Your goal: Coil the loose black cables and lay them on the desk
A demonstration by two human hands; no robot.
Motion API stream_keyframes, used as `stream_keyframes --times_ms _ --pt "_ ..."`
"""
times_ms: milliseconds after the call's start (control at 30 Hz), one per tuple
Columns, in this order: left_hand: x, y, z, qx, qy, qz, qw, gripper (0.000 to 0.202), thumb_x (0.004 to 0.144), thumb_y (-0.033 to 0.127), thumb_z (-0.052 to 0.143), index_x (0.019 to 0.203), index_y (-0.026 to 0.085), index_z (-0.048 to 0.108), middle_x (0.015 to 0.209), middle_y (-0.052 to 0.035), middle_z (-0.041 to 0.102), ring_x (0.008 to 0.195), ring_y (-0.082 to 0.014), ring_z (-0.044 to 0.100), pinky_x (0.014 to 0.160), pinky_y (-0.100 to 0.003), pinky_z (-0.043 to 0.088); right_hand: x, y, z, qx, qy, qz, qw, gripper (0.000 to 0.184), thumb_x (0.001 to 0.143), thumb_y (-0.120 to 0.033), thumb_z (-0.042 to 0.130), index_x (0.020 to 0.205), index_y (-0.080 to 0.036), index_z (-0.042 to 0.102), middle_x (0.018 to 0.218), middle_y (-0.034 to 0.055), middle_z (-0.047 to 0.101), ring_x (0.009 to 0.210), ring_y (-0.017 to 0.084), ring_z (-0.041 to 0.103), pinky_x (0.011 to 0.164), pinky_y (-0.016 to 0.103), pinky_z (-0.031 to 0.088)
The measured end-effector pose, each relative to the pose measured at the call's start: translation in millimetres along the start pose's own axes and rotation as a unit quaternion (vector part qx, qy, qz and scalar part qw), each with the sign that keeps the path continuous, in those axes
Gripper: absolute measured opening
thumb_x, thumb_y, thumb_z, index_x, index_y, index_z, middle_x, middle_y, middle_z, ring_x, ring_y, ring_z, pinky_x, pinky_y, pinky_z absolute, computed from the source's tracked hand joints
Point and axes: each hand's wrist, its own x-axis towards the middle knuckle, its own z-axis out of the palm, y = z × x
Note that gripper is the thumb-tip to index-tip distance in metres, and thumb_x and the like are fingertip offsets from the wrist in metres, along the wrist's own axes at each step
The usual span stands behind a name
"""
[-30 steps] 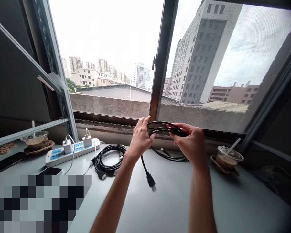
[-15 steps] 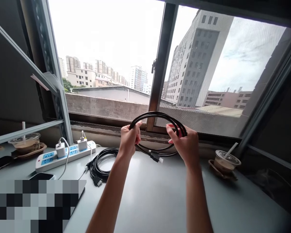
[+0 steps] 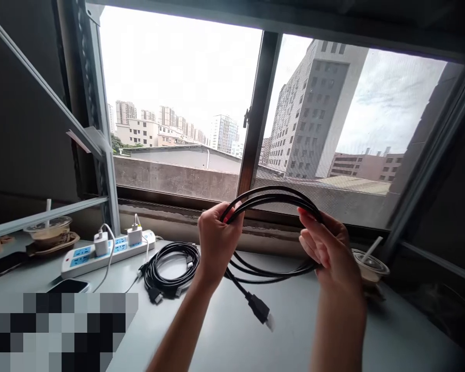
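Observation:
A looped black HDMI cable [image 3: 273,197] is held up above the desk between my two hands. My left hand [image 3: 220,237] is closed on the left side of the loops, thumb toward the window. My right hand [image 3: 335,253] curls around their right side, the cable running behind its fingers and partly hidden. Below my left hand one end hangs free, its black plug [image 3: 259,308] tilted down to the right with a clear cap on the tip. A second coiled black cable [image 3: 152,271] lies on the desk left of my left forearm, its plugs showing.
A white power strip [image 3: 72,266] with two chargers stands at the back left, a phone [image 3: 68,285] before it. Drink cups with straws stand at left [image 3: 48,235] and right [image 3: 370,263]. The grey desk [image 3: 232,341] meets a window; metal shelf posts flank it.
Both hands have come closer and moved right with the looped cable. Its loops look wider, and the plug end now hangs lower. My view has tilted slightly up.

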Motion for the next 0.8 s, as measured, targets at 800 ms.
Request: stream_keyframes --times_ms 800 --pt "-6 -41 44.6 -0.083 -0.258 -0.265 0.925 0.035 0.073 0.037 0.057 0.048 0.013 0.053 0.04 -0.0022 0.049 0.031 -0.0142 0.049 0.032 -0.022 0.036 -6 1 26 0.031 0.134 -0.1 0.985 0.015 0.067 -0.026 0.072 0.08 -0.018 0.069 0.031 -0.0119 0.03 0.024 0.001 0.021 0.027 0.017 0.014"
